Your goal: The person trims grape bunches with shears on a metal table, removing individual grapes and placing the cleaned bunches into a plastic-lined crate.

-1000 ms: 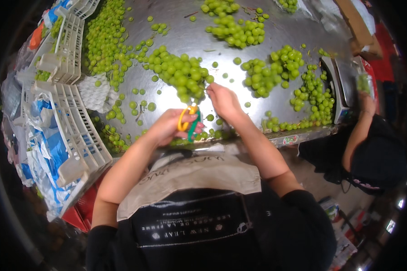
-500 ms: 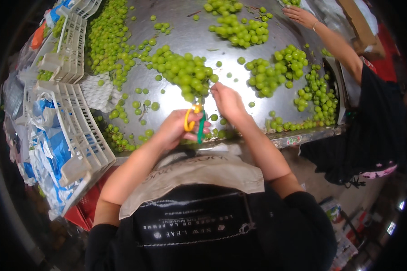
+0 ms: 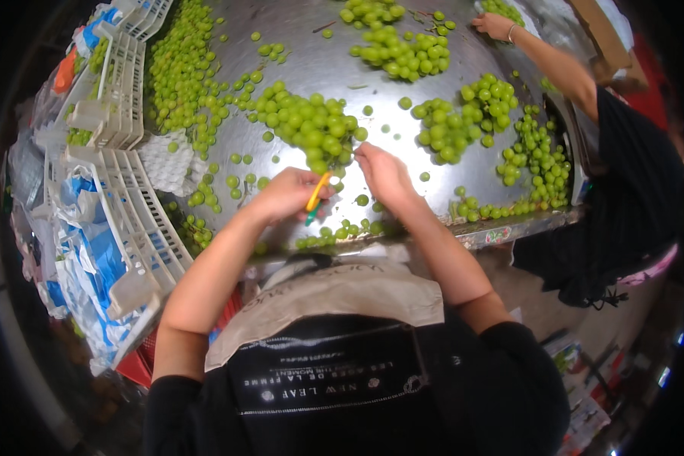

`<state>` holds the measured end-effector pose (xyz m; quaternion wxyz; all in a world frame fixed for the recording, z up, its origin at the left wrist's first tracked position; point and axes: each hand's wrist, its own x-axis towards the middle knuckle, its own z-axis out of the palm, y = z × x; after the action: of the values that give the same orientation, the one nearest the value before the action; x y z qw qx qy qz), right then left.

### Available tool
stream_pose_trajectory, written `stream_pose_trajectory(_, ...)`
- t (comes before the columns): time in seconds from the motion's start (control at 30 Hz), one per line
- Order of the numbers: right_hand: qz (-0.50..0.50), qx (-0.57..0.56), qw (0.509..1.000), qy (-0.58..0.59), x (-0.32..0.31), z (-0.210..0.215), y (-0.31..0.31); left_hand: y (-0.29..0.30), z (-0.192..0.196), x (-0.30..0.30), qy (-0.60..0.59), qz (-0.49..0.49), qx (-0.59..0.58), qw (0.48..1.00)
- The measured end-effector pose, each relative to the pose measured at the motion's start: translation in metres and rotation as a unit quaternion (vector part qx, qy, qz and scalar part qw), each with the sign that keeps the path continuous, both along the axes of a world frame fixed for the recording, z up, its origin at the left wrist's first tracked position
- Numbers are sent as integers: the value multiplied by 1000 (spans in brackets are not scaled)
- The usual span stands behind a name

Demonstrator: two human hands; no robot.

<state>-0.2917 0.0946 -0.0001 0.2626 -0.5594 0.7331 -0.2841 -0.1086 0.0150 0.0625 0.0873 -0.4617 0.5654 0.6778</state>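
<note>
My left hand (image 3: 289, 195) is closed around small scissors (image 3: 317, 194) with one yellow and one green handle. Their blades are hard to make out near the lower end of a green grape bunch (image 3: 305, 120). At the right end of that bunch my right hand (image 3: 383, 172) has its fingertips pinched together, seemingly on its stem; the grip point is too small to see clearly. The bunch rests on a shiny metal table (image 3: 296, 38). Loose grapes (image 3: 351, 228) lie just in front of my hands along the near edge.
More grape bunches (image 3: 452, 129) lie to the right and at the back. A heap of loose grapes (image 3: 178, 68) covers the left side. White plastic crates (image 3: 140, 205) stand at the left, beside a white foam net (image 3: 171, 163). A co-worker's hand (image 3: 494, 26) touches grapes at the far right.
My left hand and the scissors have turned, with the green handle now mostly hidden below the yellow one. My right hand stays at the bunch. The co-worker's arm has shifted slightly.
</note>
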Motion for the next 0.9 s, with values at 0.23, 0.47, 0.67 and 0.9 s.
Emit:
stream_pose_trajectory(0.23,0,-4,1000,-22,-1,0,2,-11,5,3,-16,-65,-35,997)
stream_pose_trajectory(0.47,21,8,999,-27,-2,4,6,2,2,-10,-12,22,-27,999)
stream_pose_trajectory(0.67,11,23,999,-38,-2,6,6,7,-4,-5,-50,26,-14,998)
stream_pose_trajectory(0.9,-1,-54,999,-4,-16,-6,7,6,-8,-3,-12,95,71,993)
